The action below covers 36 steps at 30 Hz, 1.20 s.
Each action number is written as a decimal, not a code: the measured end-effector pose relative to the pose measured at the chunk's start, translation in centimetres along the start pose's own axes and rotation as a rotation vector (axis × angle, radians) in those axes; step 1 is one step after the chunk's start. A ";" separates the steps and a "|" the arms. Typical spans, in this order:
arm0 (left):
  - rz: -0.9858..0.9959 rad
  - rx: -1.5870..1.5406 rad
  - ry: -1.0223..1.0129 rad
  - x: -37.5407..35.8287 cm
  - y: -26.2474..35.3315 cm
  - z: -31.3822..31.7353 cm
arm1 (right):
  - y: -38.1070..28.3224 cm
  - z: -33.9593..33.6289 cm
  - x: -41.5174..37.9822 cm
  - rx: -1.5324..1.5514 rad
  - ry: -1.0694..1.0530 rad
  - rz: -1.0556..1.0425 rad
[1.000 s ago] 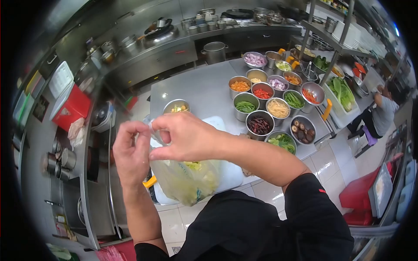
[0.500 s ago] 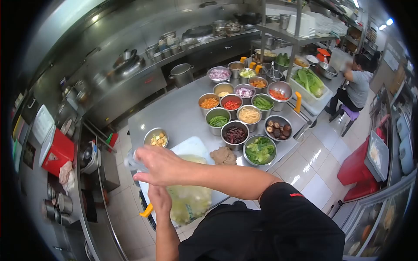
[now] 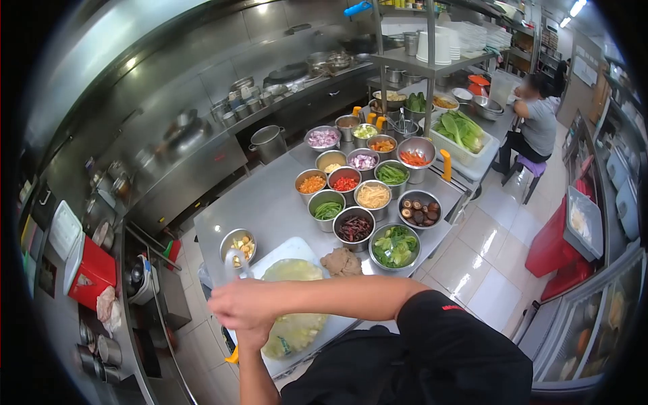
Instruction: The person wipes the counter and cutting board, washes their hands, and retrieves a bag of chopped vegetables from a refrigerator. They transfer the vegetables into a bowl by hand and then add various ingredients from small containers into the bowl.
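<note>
A clear plastic bag point(image 3: 295, 331) full of pale yellow-green pieces lies on the white cutting board point(image 3: 295, 246). Its gathered neck rises at the board's left side, and loose clear plastic sticks up above my fists. My right hand point(image 3: 241, 302), reaching across from the right, is closed around this neck. Directly below it my left hand point(image 3: 254, 335) also grips the neck, its fingers mostly hidden. A yellow handle point(image 3: 233, 355) shows beside my left wrist. Just beyond the bag stands a steel bowl point(image 3: 238, 248) of pale yellowish pieces. A brown lump point(image 3: 341, 262) sits at the board's right edge.
Several steel containers of cut vegetables, including dried red chillies point(image 3: 354, 228), mushrooms point(image 3: 420, 208) and leafy greens point(image 3: 395, 246), crowd the steel table point(image 3: 270, 182). A person point(image 3: 536, 121) sits at the far right. Red bins stand at left point(image 3: 91, 263) and right point(image 3: 550, 253).
My right hand has gone from loosely opened fingers to a closed fist around the bag's neck. The loose plastic now stands up above it. The head view has shifted slightly.
</note>
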<state>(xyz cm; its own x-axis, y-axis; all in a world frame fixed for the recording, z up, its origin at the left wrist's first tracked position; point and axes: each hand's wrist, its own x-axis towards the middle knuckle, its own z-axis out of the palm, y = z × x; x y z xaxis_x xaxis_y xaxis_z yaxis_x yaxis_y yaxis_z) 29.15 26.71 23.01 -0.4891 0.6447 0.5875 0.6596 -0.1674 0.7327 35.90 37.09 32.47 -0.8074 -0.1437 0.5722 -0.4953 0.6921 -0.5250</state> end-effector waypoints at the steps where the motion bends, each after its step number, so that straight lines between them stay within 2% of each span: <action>1: -0.007 0.024 -0.004 -0.2 -0.4 0.0 | -0.2 0.6 0.5 -0.140 -0.091 -0.053; 2: -0.013 0.048 -0.009 -0.5 -0.8 0.0 | -0.2 1.1 0.8 -0.192 -0.127 -0.108; 4: -0.180 -0.205 -0.094 -0.3 -3.0 -1.7 | -0.3 1.4 1.6 -0.307 -0.199 -0.227; 7: -0.425 -0.594 -0.217 -0.1 -5.0 -3.6 | 1.4 -2.2 0.4 -0.293 0.207 -0.121; 9: -0.584 -0.771 -0.179 0.7 -3.1 -3.7 | 4.4 -3.3 -2.3 -0.291 0.122 0.293; 10: -0.667 -0.859 -0.163 1.3 -1.5 -3.6 | 4.1 -3.8 -2.9 -0.145 0.036 0.398; 12: -0.703 -0.855 -0.014 2.3 0.5 -2.8 | 3.5 -4.7 -3.6 0.142 -0.134 0.605; 14: -0.730 -0.821 0.114 2.5 0.6 -2.4 | 2.5 -3.4 -3.9 0.208 -0.119 0.501; 15: -0.679 -0.826 0.067 2.2 -0.3 -2.7 | 2.2 -2.6 -4.1 0.242 -0.106 0.448; 17: -0.572 -0.834 -0.029 2.1 -2.4 -4.0 | 3.5 -1.2 -4.6 0.237 0.062 0.310; 20: -0.637 -0.677 -0.303 3.6 -0.9 -6.3 | 6.0 0.6 -4.6 0.352 0.334 0.204; 21: -0.600 -0.618 -0.330 4.3 -0.1 -6.4 | 6.8 1.0 -4.4 0.411 0.425 0.180; 24: -0.466 -0.400 -0.408 4.9 1.7 -6.5 | 7.4 0.0 -4.7 0.390 -0.071 0.262; 26: -0.324 -0.216 -0.480 4.9 2.2 -6.2 | 6.4 -0.6 -3.6 0.156 -0.155 0.373; 27: -0.125 0.032 -0.407 4.8 2.7 -5.9 | 6.0 -0.7 -3.1 0.039 -0.194 0.428; 29: 0.276 0.519 -0.242 4.5 4.8 -4.6 | 7.0 0.4 -3.1 -0.057 -0.074 0.452; 30: 0.198 0.523 -0.187 4.0 4.9 -4.2 | 7.4 1.2 -3.3 -0.104 -0.016 0.462; 32: 0.043 0.530 -0.070 2.3 4.9 -3.7 | 7.1 1.8 -3.5 0.004 0.142 0.495; 33: -0.242 0.357 -0.056 1.3 4.9 -3.3 | 7.0 2.0 -3.5 0.055 0.221 0.507; 36: -0.424 0.048 -0.005 -0.1 0.3 -3.9 | 8.2 3.9 -3.8 0.132 0.404 0.162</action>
<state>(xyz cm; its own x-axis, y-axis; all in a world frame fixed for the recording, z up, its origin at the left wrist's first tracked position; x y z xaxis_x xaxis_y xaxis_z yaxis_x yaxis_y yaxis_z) 27.12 23.65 24.51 -0.7199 0.6526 0.2362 0.4266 0.1476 0.8923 33.69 40.55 23.57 -0.7007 0.2650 0.6624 -0.4309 0.5829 -0.6889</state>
